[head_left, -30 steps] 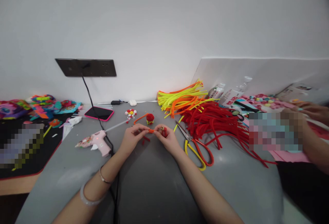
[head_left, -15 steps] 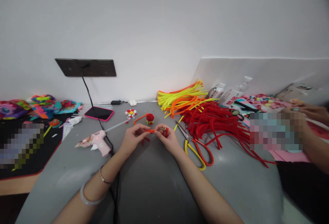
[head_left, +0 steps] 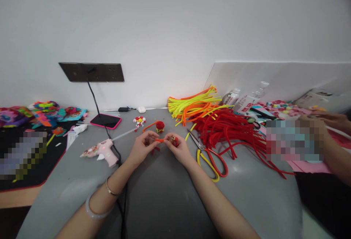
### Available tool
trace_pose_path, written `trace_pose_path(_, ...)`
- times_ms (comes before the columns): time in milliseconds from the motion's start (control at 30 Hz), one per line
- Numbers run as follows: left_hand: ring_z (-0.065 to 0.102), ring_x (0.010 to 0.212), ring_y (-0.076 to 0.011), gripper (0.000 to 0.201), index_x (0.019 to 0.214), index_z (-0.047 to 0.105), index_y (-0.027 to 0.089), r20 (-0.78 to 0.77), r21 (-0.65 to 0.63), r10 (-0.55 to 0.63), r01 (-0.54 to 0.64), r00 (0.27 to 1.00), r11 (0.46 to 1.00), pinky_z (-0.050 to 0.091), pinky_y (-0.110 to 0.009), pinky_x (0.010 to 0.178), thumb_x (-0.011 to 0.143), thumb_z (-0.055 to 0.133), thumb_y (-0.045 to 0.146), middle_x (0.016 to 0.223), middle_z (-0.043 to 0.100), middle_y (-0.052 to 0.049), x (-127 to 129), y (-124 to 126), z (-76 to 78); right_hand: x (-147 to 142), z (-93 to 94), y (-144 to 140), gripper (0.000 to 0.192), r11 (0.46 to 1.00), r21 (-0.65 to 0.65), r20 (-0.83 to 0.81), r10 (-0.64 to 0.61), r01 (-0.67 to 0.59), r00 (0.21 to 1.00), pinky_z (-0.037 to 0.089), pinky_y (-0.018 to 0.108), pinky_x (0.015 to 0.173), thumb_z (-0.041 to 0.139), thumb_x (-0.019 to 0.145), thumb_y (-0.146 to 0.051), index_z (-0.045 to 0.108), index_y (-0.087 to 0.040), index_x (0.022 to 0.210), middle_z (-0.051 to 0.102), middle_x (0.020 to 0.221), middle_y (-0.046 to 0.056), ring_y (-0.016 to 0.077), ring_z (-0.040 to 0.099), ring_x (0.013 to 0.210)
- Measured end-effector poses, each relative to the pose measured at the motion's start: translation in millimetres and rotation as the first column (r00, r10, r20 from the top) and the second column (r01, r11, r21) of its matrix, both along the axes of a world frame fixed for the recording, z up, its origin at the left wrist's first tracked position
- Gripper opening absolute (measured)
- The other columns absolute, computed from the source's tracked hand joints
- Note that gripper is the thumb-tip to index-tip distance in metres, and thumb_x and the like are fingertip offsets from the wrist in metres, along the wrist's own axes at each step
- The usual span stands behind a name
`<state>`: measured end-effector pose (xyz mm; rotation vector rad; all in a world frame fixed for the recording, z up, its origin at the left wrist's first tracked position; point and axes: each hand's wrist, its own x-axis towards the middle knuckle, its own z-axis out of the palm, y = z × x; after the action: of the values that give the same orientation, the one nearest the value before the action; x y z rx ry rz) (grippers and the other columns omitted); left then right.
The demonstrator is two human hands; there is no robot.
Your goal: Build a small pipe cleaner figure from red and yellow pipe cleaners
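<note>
Between my fingertips runs a short orange pipe cleaner. My left hand pinches its left end, and my right hand pinches the right end. Some red fuzzy pieces show below and behind my fingers; how they join the orange one is hidden. Just beyond my hands stands a small red pompom-like piece with a yellow-green base. Beside it lies a bent orange pipe cleaner. A red-and-white flower with a yellow centre and googly eyes below it rest farther back.
Left of my hands lies a pink glue gun, with a black cable and a phone behind. To the right are open scissors, red pipe cleaners and yellow-orange ones. Another person's arm reaches in at far right.
Both hands stay in nearly the same place, still pinching the orange pipe cleaner. My right fingers have turned slightly. The other person's hand at far right has shifted a little.
</note>
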<state>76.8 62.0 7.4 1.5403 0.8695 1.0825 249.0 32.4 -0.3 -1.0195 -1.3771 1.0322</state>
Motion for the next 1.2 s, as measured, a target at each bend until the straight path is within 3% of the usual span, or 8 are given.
trace_pose_path(200, 0.048, 0.047, -0.0074, 0.028, 0.087, 0.062, 0.016, 0.015, -0.034, -0.014, 0.015, 1.0, 0.999, 0.042, -0.019, 0.046, 0.073, 0.075, 0.037, 0.062, 0.058, 0.004, -0.5, 0.9, -1.0, -0.4, -0.1, 0.7, 0.035, 1.0, 0.013, 0.025, -0.019, 0.019, 0.999, 0.026, 0.024, 0.049, 0.064, 0.08, -0.053, 0.057, -0.019, 0.078, 0.043, 0.06, -0.004, 0.0099, 0.033, 0.052)
trace_pose_path(500, 0.05, 0.041, -0.0082, 0.022, 0.085, 0.075, 0.016, -0.05, -0.042, 0.005, -0.007, 0.999, 0.999, 0.04, -0.02, 0.043, 0.074, 0.074, 0.036, 0.057, 0.065, 0.0, -1.6, 1.6, 0.3, -0.3, 0.7, -0.5, 0.033, 1.0, 0.021, 0.035, -0.012, 0.011, 0.999, 0.028, 0.024, 0.049, 0.063, 0.081, -0.051, 0.057, -0.019, 0.078, 0.045, 0.062, -0.004, 0.0101, 0.034, 0.052)
trace_pose_path(1000, 0.049, 0.041, -0.0079, 0.019, 0.08, 0.077, 0.017, -0.061, -0.006, 0.063, -0.064, 0.996, 0.998, 0.041, -0.021, 0.043, 0.074, 0.072, 0.035, 0.063, 0.071, -0.003, -2.1, 2.1, 0.4, -0.4, -0.7, -0.7, 0.033, 1.0, -0.003, 0.007, 0.006, -0.006, 1.0, 0.026, 0.025, 0.05, 0.063, 0.081, -0.051, 0.057, -0.019, 0.079, 0.044, 0.059, -0.005, 0.01, 0.034, 0.051)
trace_pose_path(1200, 0.057, 0.049, -0.0104, 0.023, 0.085, 0.074, 0.015, -0.004, -0.035, 0.049, -0.049, 0.999, 0.998, 0.045, -0.02, 0.048, 0.071, 0.076, 0.034, 0.067, 0.072, -0.004, -2.1, 3.3, -2.4, -0.3, -1.5, 1.1, 0.034, 1.0, 0.006, 0.01, -0.004, 0.004, 1.0, 0.025, 0.024, 0.05, 0.064, 0.08, -0.051, 0.056, -0.018, 0.077, 0.04, 0.058, -0.006, 0.0094, 0.032, 0.051)
